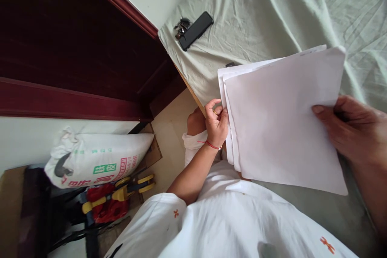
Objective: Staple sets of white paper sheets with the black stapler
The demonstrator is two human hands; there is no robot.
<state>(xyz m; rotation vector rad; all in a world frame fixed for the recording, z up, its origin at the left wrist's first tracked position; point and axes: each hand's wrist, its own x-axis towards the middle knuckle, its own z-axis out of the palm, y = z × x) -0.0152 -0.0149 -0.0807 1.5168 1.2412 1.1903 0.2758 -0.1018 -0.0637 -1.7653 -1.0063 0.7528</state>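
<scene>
A small stack of white paper sheets (284,117) is held up in front of me over the edge of the bed-like surface. The sheets are slightly fanned, and their left edges do not line up. My right hand (353,127) grips the right side, thumb on top and fingers behind. At the left edge, my left hand (217,123) pinches the sheets with curled fingers; it wears a ring and a red string bracelet. Faint marks show on a rear sheet near the top right. A small dark object (230,64) peeks out behind the top left corner.
Pale green cloth (260,20) covers the surface ahead. A black phone (196,31) lies there beside keys (182,27). On the floor at left are a white printed sack (99,159) and a red and yellow wheeled object (117,197). A dark red wooden panel (75,40) stands upper left.
</scene>
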